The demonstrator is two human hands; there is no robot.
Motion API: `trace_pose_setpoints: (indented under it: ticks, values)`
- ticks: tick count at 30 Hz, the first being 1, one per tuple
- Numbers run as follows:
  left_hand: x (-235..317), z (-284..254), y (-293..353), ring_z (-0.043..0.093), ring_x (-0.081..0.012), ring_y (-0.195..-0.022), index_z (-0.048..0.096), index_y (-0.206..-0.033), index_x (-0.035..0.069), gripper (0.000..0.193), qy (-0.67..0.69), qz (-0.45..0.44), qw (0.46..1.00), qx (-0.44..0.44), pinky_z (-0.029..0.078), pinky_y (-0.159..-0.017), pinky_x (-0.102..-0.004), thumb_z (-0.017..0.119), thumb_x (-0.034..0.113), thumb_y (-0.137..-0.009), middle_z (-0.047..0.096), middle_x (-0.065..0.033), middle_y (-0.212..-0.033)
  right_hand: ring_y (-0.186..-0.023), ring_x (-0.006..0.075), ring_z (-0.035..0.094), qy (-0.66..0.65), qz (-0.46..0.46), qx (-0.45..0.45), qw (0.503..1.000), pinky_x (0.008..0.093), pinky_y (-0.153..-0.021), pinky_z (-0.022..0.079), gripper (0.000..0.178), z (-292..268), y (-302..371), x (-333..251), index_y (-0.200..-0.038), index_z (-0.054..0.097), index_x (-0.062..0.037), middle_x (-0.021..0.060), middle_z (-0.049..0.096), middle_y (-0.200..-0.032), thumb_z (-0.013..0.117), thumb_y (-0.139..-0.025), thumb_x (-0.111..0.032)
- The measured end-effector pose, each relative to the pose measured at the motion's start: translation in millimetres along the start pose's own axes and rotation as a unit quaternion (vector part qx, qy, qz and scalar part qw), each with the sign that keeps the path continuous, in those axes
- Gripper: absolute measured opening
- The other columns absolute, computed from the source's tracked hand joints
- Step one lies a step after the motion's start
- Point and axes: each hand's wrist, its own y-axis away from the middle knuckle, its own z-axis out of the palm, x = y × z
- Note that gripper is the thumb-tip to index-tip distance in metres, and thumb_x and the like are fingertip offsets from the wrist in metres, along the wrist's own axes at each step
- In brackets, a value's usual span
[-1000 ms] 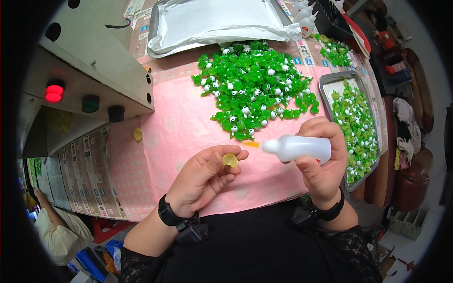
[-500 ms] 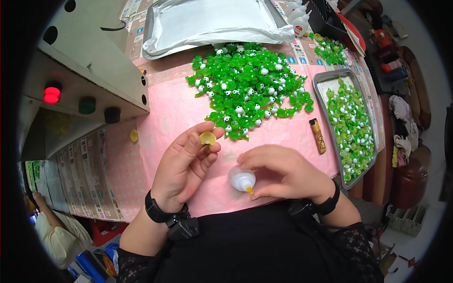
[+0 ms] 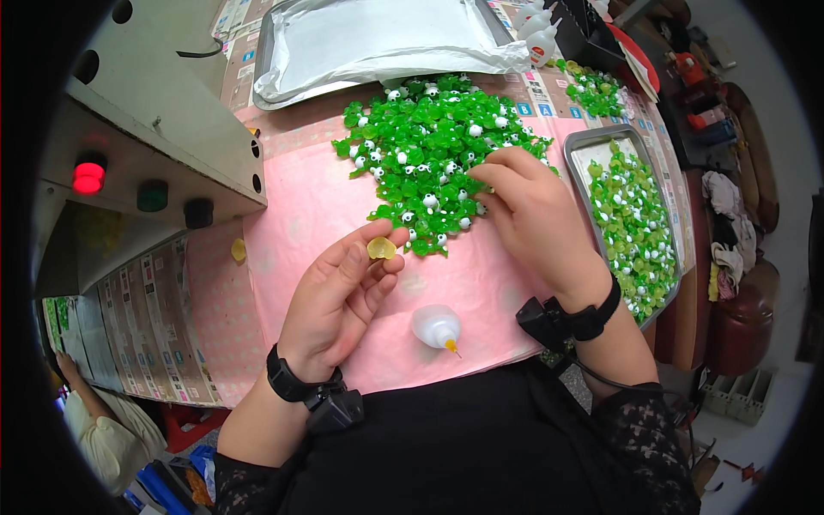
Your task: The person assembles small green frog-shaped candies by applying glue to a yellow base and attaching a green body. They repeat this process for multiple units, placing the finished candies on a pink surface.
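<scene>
Over the pink sheet (image 3: 300, 193), a left hand (image 3: 328, 296) holds a yellow cup (image 3: 381, 249) while a right hand (image 3: 539, 225) reaches into the green pile (image 3: 412, 146).
The left thumb and fingers pinch the cup, just below the pile; the right fingers are curled at its right side, whether gripping a piece I cannot tell. The bottle (image 3: 435, 326) sits between the forearms.

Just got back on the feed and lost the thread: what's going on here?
The person's left hand holds a small yellow cup-shaped piece. The right hand is at the right side of the green-and-white pile; whether it grips anything is unclear. A squeeze bottle sits on the pink sheet, in neither hand.
</scene>
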Motion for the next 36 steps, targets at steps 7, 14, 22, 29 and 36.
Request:
trace_pose_setpoints:
  ticks: [7, 14, 22, 29, 36]
  values:
    - [1, 1, 2, 0.063, -0.0167, -0.106, 0.045, -0.134, -0.002, 0.04, 0.008, -0.004, 1.0, -0.007, 0.054, -0.091, -0.0252, 0.05, 0.02, -0.101, 0.055, -0.0171, -0.13, -0.078, 0.0263, 0.062, -0.012, 0.01, -0.02, 1.0, 0.0336, -0.069, 0.05, 0.012, -1, 3, 6, -0.091, 0.062, 0.0008, 0.0116, 0.061, -0.088, 0.065, -0.079, 0.004]
    - [0, 13, 2, 0.063, -0.0164, -0.105, 0.048, -0.133, -0.002, 0.038, -0.017, -0.025, 0.999, -0.017, 0.054, -0.091, -0.0253, 0.052, 0.017, -0.1, 0.057, -0.0162, -0.129, -0.067, 0.0078, 0.058, -0.474, 0.245, 0.038, 0.845, 0.0216, -0.061, 0.048, 0.008, -5, 29, -18, -0.088, 0.061, 0.0002, 0.0039, 0.06, -0.084, 0.067, -0.084, 0.002]
    - [-5, 33, -4, 0.063, -0.0137, -0.104, 0.053, -0.132, 0.002, 0.037, -0.117, -0.009, 0.993, -0.001, 0.052, -0.09, -0.0249, 0.058, 0.011, -0.096, 0.06, -0.0138, -0.127, -0.067, 0.0133, 0.058, -0.361, 0.035, 0.074, 0.929, 0.0247, -0.059, 0.047, 0.012, -2, 21, -46, -0.086, 0.064, -0.0011, 0.0074, 0.061, -0.08, 0.074, -0.078, 0.001]
    - [-10, 31, -5, 0.061, -0.0197, -0.111, 0.052, -0.131, -0.001, 0.039, -0.137, 0.056, 0.989, -0.008, 0.051, -0.095, -0.0311, 0.059, 0.004, -0.093, 0.061, -0.0157, -0.126, -0.069, 0.0223, 0.064, -0.284, -0.006, 0.072, 0.956, 0.031, -0.058, 0.051, 0.016, 5, 18, -55, -0.084, 0.065, -0.0036, 0.012, 0.068, -0.087, 0.077, -0.073, -0.004]
    - [-14, 30, -2, 0.062, -0.0202, -0.11, 0.055, -0.128, -0.003, 0.037, -0.198, 0.11, 0.974, -0.002, 0.051, -0.094, -0.0306, 0.059, -0.002, -0.091, 0.063, -0.0159, -0.122, -0.068, 0.0249, 0.064, -0.261, -0.028, 0.078, 0.962, 0.0321, -0.057, 0.051, 0.019, 13, 21, -55, -0.083, 0.065, -0.0042, 0.0128, 0.067, -0.084, 0.079, -0.071, -0.006]
